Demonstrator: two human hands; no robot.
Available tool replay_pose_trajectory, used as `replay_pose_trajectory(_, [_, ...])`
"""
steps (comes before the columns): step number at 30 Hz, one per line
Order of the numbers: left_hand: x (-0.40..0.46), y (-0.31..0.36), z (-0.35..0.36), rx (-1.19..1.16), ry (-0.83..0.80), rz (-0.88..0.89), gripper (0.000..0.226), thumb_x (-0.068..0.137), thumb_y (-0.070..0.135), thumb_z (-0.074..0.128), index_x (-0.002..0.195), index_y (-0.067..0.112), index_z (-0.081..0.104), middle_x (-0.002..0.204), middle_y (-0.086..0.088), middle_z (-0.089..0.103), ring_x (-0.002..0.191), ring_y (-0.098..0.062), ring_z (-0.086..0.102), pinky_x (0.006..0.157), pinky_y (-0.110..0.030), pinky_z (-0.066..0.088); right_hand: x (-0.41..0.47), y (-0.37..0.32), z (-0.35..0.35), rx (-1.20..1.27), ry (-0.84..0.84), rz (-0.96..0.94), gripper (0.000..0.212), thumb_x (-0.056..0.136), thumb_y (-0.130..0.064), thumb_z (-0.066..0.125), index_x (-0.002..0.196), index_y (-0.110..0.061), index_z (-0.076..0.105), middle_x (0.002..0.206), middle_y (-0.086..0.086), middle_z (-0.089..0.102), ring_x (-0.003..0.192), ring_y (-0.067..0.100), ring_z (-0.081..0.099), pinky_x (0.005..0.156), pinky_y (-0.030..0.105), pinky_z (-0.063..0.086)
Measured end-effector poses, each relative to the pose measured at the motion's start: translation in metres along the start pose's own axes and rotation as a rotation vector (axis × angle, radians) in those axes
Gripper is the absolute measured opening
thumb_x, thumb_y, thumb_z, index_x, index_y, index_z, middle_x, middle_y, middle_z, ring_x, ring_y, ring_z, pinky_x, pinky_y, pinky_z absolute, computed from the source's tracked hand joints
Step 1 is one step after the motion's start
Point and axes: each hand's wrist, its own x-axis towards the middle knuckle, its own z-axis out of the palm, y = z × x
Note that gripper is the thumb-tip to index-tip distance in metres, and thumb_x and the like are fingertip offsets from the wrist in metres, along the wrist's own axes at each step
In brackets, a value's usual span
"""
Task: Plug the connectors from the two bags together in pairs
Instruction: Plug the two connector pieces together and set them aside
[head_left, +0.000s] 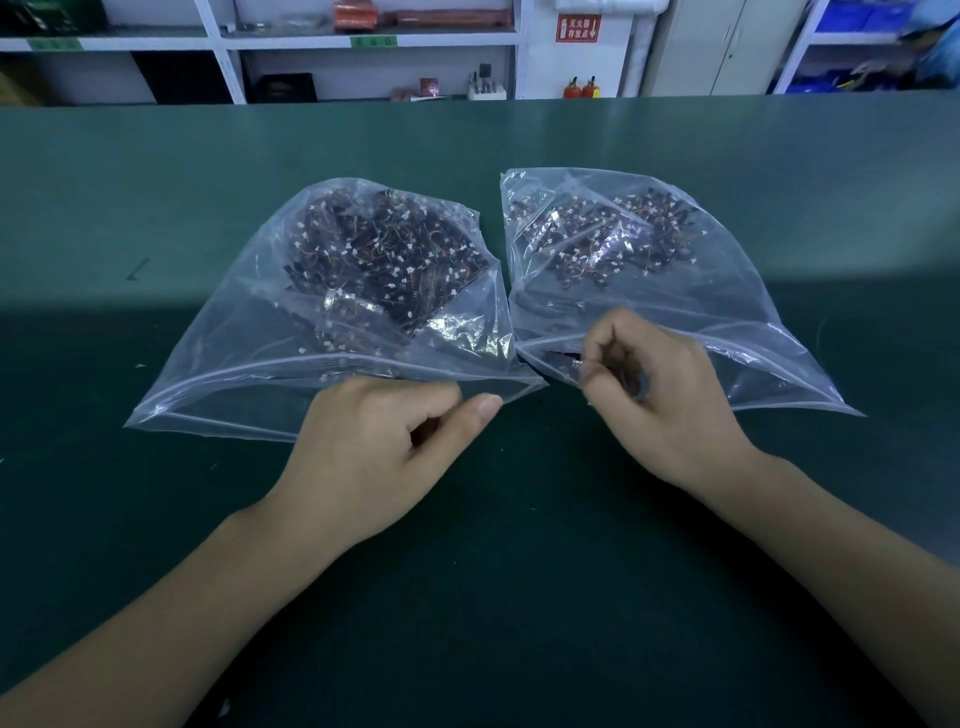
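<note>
two clear bags (249, 358) (737, 296) of dark wired connectors (384, 254) lie side by side, mouths near.

Only thing readable is the red sign (578, 28) on the back wall, between the shelving and the grey cabinet: white Chinese characters 灭火器存放点 with a white arrow pointing down. The green labels (373, 41) on the shelf edges are too blurry to read. Nothing legible on either bag.
</note>
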Motion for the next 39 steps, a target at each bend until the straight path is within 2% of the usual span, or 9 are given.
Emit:
replay_pose_trajectory(5, [0.000,-0.004,-0.002,0.077,-0.009,-0.054,0.061,0.108,0.055,0.047,0.060,0.021,0.033,0.050,0.004,0.028,0.049,-0.019,0.037,0.051,-0.026,0.024,0.005,0.007,-0.005,-0.049,0.050,0.109,0.020,0.084,-0.035,0.042,0.080,-0.016,0.049,0.066,-0.002,0.053,0.061,0.014,0.045,0.059,0.038,0.040])
replay_pose_trajectory(13, [0.004,-0.014,-0.009,0.276,0.125,0.046,0.054,0.111,0.044,0.051,0.063,0.020,0.046,0.058,0.007,0.041,0.057,-0.013,0.042,0.047,-0.028,0.036,0.006,0.017,-0.008,-0.374,0.014,0.149,0.011,0.085,-0.027,0.065,0.078,-0.025,0.056,0.068,-0.016,0.056,0.067,0.009,0.056,0.059,0.030,0.039])
replay_pose_trajectory(18, [0.005,-0.022,-0.009,0.339,0.062,0.093,0.034,0.106,0.042,0.058,0.085,0.021,0.074,0.088,0.010,0.070,0.086,-0.019,0.067,0.079,-0.037,0.049,0.004,0.023,-0.004,-0.389,-0.055,0.211,0.011,0.088,-0.028,0.065,0.078,-0.026,0.061,0.069,-0.013,0.061,0.068,0.008,0.058,0.065,0.031,0.038])
replay_pose_trajectory(22, [0.007,-0.023,-0.011,0.398,-0.003,0.017,0.026,0.106,0.042,0.058,0.102,0.025,0.077,0.098,0.009,0.071,0.096,-0.022,0.068,0.084,-0.040,0.051,0.006,0.026,-0.004,-0.432,-0.054,0.187,0.012,0.097,-0.030,0.063,0.087,-0.027,0.058,0.065,-0.013,0.056,0.065,0.013,0.055,0.063,0.033,0.037])
replay_pose_trajectory(26, [0.007,-0.028,-0.013,0.469,-0.139,-0.084,0.031,0.101,0.044,0.060,0.124,0.027,0.072,0.120,0.005,0.068,0.114,-0.026,0.061,0.094,-0.046,0.052,0.007,0.027,-0.008,-0.466,-0.027,0.155,0.009,0.100,-0.029,0.064,0.092,-0.025,0.063,0.056,-0.007,0.054,0.059,0.021,0.057,0.059,0.034,0.046])
replay_pose_trajectory(28, [0.006,-0.027,-0.013,0.475,-0.130,-0.103,0.028,0.099,0.039,0.067,0.122,0.025,0.073,0.114,0.003,0.069,0.108,-0.028,0.065,0.087,-0.043,0.054,0.008,0.023,-0.009,-0.442,0.022,0.104,0.005,0.097,-0.020,0.068,0.095,-0.024,0.066,0.051,-0.005,0.047,0.053,0.017,0.053,0.059,0.037,0.052])
replay_pose_trajectory(31, [0.006,-0.027,-0.013,0.512,-0.097,-0.122,0.021,0.095,0.030,0.075,0.111,0.018,0.076,0.099,-0.002,0.069,0.093,-0.031,0.069,0.070,-0.040,0.052,0.006,0.016,-0.008,-0.374,0.061,0.052,0.016,0.091,-0.008,0.068,0.097,-0.023,0.067,0.052,-0.004,0.044,0.051,0.016,0.050,0.057,0.038,0.053])
replay_pose_trajectory(35, [0.006,-0.030,-0.015,0.532,-0.151,-0.155,0.027,0.101,0.036,0.062,0.124,0.028,0.073,0.111,0.005,0.068,0.112,-0.024,0.063,0.083,-0.044,0.057,0.001,0.006,-0.002,-0.264,0.089,-0.017,0.019,0.087,-0.001,0.065,0.094,-0.019,0.067,0.051,-0.007,0.040,0.050,0.019,0.044,0.054,0.037,0.049])
replay_pose_trajectory(39, [0.007,-0.028,-0.018,0.489,-0.133,-0.159,0.030,0.098,0.043,0.066,0.125,0.031,0.072,0.111,0.006,0.070,0.102,-0.026,0.069,0.076,-0.045,0.058,-0.001,0.002,0.003,-0.183,0.087,-0.066,0.021,0.087,0.004,0.065,0.091,-0.016,0.067,0.053,-0.007,0.038,0.050,0.017,0.040,0.055,0.037,0.046])
